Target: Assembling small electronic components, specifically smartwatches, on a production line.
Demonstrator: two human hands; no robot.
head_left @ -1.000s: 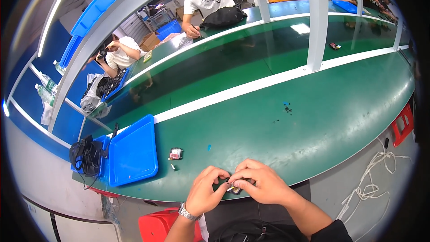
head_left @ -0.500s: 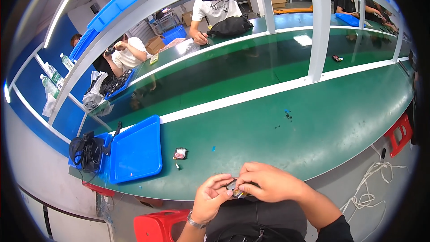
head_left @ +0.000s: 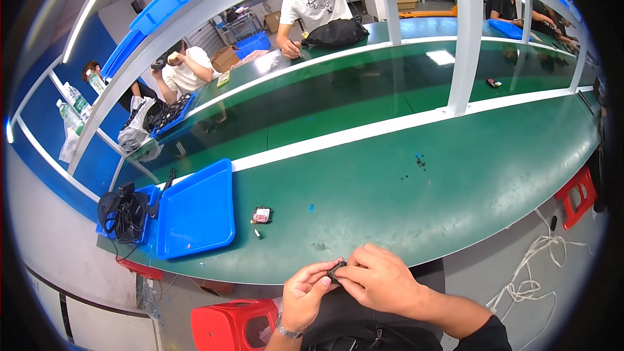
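Note:
My left hand (head_left: 308,291) and my right hand (head_left: 382,281) meet just off the near edge of the green table. Between their fingertips is a small black part (head_left: 336,271), shaped like a frame or casing, mostly covered by the fingers. The left thumb and fingers grip its left side, while the right fingers pinch its right side. On the table ahead and to the left lies a small square device (head_left: 262,215) with a dark edge and a reddish-white face. Beside it sits a tiny metallic piece (head_left: 258,234).
A flat blue tray (head_left: 196,247) stands at the left, next to a blue bin with black straps and cables (head_left: 123,214). Small blue and black bits (head_left: 420,162) lie farther right. Red stools (head_left: 224,331) stand below the table. People work beyond the white frame (head_left: 465,45).
The black part has turned between my fingers, and the yellowish bit seen in it before no longer shows. The right hand has moved slightly lower. The view has shifted a little.

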